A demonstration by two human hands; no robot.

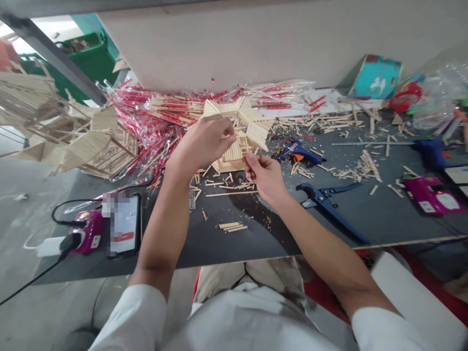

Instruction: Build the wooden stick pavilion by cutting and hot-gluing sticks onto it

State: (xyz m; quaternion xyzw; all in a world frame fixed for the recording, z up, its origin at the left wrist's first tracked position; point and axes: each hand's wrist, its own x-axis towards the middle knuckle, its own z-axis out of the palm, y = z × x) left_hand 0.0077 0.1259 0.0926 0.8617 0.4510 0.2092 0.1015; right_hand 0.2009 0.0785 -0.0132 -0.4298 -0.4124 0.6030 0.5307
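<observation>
A small pavilion model (241, 127) built of pale wooden sticks stands on the dark table (383, 219), its roof fanned out in panels. My left hand (204, 144) is closed around the model's left side, fingers curled over its roof edge. My right hand (265, 173) is just below and right of the model, pinching a short wooden stick (251, 155) between thumb and fingers, its tip touching the model's lower right corner.
Loose cut sticks (232, 226) litter the table. A blue glue gun (298, 152) and blue cutters (329, 204) lie to the right. Red-printed chopstick wrappers (161, 114) pile behind. Larger stick models (87, 146) stand left. A phone (122, 224) and purple device (86, 236) sit front left.
</observation>
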